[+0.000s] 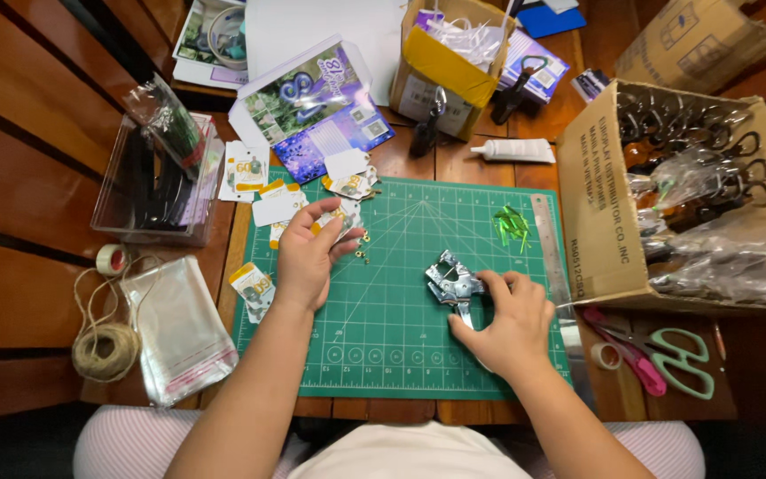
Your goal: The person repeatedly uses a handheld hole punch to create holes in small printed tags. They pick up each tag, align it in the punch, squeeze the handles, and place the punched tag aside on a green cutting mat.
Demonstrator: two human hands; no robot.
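Small paper tag (345,215), white with a yellow print, sits pinched in the fingertips of the left hand (305,257), above the gridded green cutting mat (383,346) on the wooden slatted surface (28,186). Left of that hand lie a ball of rough tan twine (105,349) and glossy clear plastic sleeves (179,333). Tiny brass eyelets (362,256) dot the mat just right of its fingers. Further right, the right hand (511,321) is closed around a shiny metal eyelet punch (450,282). Beyond it lie pink and mint-green handled scissors (658,357).
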